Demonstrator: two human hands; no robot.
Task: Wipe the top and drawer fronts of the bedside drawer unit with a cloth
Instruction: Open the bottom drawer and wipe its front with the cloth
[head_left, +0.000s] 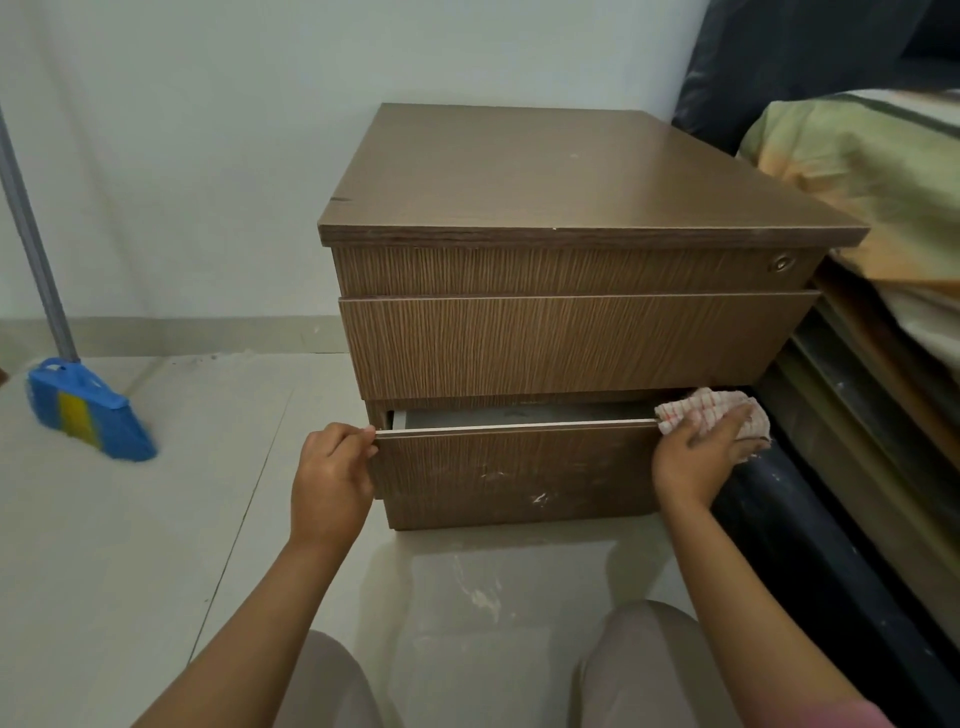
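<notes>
A brown wooden bedside drawer unit (571, 176) with three drawers stands against the white wall. Its bottom drawer (514, 467) is pulled out a little, and white specks mark its front. My left hand (332, 478) grips the left end of that drawer's top edge. My right hand (701, 452) presses a white cloth with red checks (711, 408) against the right end of the same drawer's top edge. The top drawer has a small round lock (782, 263) at its right.
A bed with a green and orange cover (872, 171) and a dark frame (810, 545) runs close along the unit's right side. A blue and yellow broom (83, 410) leans at the left on the pale tiled floor (156, 519). My knees show at the bottom.
</notes>
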